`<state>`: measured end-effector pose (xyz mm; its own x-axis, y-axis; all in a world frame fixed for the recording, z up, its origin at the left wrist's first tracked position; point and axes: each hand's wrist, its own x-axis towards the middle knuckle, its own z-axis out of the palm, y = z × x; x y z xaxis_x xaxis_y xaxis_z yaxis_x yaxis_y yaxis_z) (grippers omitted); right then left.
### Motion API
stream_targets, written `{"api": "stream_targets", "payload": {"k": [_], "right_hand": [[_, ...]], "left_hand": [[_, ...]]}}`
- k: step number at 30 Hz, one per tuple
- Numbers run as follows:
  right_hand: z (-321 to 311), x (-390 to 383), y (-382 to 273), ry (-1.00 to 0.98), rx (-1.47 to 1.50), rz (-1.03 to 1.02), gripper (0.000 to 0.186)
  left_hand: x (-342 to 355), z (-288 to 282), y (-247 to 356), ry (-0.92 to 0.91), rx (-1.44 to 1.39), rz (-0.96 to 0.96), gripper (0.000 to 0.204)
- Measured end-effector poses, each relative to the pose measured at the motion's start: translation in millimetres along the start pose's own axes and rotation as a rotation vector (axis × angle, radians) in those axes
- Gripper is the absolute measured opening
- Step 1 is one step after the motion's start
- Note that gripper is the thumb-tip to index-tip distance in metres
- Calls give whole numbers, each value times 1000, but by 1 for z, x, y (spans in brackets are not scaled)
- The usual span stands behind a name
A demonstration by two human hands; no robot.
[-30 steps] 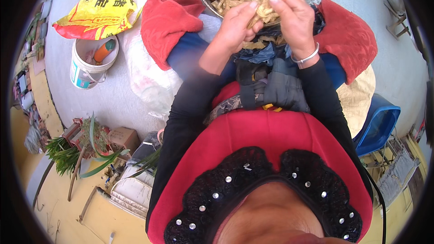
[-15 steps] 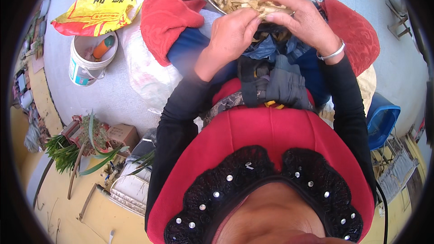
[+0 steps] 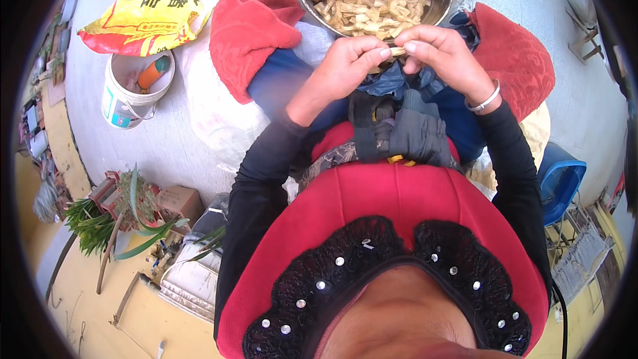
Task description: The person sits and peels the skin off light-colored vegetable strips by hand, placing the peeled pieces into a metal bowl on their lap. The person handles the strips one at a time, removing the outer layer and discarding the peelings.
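Head view shows left hand (image 3: 342, 66) and right hand (image 3: 442, 56) pinching one pale strip (image 3: 397, 51) between fingertips above the metal bowl (image 3: 438, 10); seemingly splitting it, needing a steady pull apart

Both forearms reach forward, left hand (image 3: 342, 66) and right hand (image 3: 442, 56) meeting fingertip to fingertip, each grip pinched.

One view only, from my head, looking steeply down my red top (image 3: 392, 213) to my lap, close in. Fisheye bends everything at the rim; my forearms rise from below toward the metal bowl (image 3: 444, 1) up top.
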<state>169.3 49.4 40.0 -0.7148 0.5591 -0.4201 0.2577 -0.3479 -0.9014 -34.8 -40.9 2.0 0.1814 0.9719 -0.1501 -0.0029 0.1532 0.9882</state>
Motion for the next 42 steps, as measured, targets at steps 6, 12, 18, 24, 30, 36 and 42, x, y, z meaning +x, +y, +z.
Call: {"api": "stream_targets", "payload": {"k": [6,12,18,24,30,36,42], "right_hand": [[7,-12,-34,8,312,-252,26],[13,-48,-103,-72,232,-633,27],[-9,16,-74,164,22,-581,20],[-37,75,-30,377,6,-442,21],[-37,98,-28,461,-85,-434,20],[-50,118,-13,529,-264,-476,18],[-46,125,-10,591,-557,-505,16]], "left_hand": [[-18,-6,54,22,-291,-49,22],[-24,-14,182,72,517,512,16],[29,-50,135,180,532,307,18],[103,-68,54,203,243,33,15],[122,-84,33,245,174,79,14],[131,-79,35,304,222,31,14],[145,-82,8,425,569,171,17]]}}
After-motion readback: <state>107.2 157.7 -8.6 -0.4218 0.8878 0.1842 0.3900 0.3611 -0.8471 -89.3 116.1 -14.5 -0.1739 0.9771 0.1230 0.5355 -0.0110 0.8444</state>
